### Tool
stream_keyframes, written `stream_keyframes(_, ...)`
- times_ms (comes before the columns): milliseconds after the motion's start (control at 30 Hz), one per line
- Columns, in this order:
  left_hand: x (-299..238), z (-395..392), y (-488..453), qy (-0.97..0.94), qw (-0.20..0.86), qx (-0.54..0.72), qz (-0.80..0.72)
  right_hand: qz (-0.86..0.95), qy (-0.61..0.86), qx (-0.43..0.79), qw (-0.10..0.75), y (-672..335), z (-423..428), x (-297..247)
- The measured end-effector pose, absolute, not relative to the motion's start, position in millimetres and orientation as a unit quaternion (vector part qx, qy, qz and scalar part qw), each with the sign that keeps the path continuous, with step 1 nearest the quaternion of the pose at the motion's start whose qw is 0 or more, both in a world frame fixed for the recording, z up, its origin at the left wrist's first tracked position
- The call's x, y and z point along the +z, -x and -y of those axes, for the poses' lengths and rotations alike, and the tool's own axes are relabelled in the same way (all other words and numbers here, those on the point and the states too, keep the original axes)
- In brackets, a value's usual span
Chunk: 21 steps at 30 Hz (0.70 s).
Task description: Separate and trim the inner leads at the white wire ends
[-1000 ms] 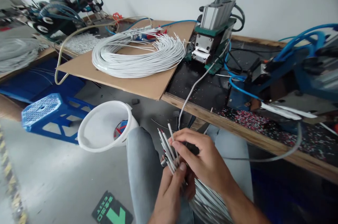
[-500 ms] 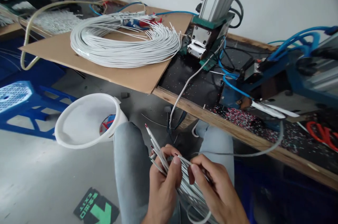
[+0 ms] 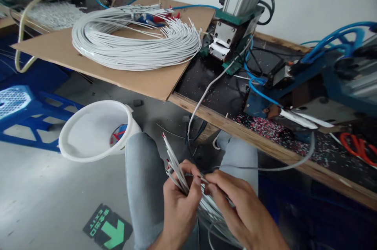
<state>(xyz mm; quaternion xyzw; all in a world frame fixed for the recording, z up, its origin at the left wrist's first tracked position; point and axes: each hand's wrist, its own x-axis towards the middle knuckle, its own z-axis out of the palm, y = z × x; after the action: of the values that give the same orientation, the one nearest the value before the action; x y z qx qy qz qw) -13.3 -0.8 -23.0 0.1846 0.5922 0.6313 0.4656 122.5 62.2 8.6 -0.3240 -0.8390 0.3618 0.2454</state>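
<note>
My left hand (image 3: 180, 199) is closed around several white cables (image 3: 174, 159), whose ends stick up above the fist, a few with dark red tips. Its thumb and forefinger also pinch the end of one cable. Close beside it, my right hand (image 3: 235, 203) grips that same cable (image 3: 204, 179) between thumb and fingertips. The tip between the two hands is mostly covered by fingers. Below, a bundle of white cables (image 3: 210, 206) runs down over my lap, partly hidden by the right hand.
A large coil of white cable (image 3: 132, 55) and red-and-blue pliers (image 3: 153, 18) lie on cardboard (image 3: 141, 87). Pneumatic machines (image 3: 232, 26) stand on the bench at right, with orange-handled scissors (image 3: 357, 147) and coloured scraps (image 3: 268, 130). A white bucket (image 3: 96, 155) and blue stool (image 3: 35, 120) are left.
My right fingers have slid closer to the left thumb, covering more of the single cable. The view has shifted slightly. The left hand still holds its cables.
</note>
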Motion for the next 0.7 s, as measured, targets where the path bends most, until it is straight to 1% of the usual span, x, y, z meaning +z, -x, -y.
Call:
stream_keyframes(100, -9, -5, 18, -0.262, 0.462, 0.600, -0.599, 0.881, 0.291, 0.290, 0.236, -125, -68, 15)
stream_keyframes(167, -2, -9, 23, -0.275, 0.496, 0.570, -0.595, 0.906, 0.271, 0.250, 0.207, -132, -72, 16)
stream_keyframes(233, 1, -11, 27, -0.288, 0.531, 0.537, -0.590, 0.923, 0.258, 0.233, 0.166, -140, -76, 16)
stream_keyframes(300, 2, -12, 29, -0.293, 0.551, 0.517, -0.586, 0.920, 0.259, 0.250, 0.152, -144, -78, 13)
stream_keyframes(400, -1, -11, 26, -0.272, 0.526, 0.548, -0.591, 0.856, 0.304, 0.353, 0.223, -137, -70, 2)
stream_keyframes(500, -7, -9, 18, -0.247, 0.479, 0.602, -0.589, 0.716, 0.373, 0.502, 0.310, -120, -51, -15)
stream_keyframes(567, -10, -6, 12, -0.246, 0.459, 0.618, -0.589, 0.611, 0.401, 0.585, 0.353, -110, -38, -25)
stream_keyframes(633, -13, -4, 8, -0.251, 0.446, 0.623, -0.592, 0.540, 0.408, 0.634, 0.373, -105, -29, -32)
stream_keyframes(700, -14, -2, 6, -0.232, 0.448, 0.621, -0.600, 0.516, 0.415, 0.648, 0.375, -103, -26, -35)
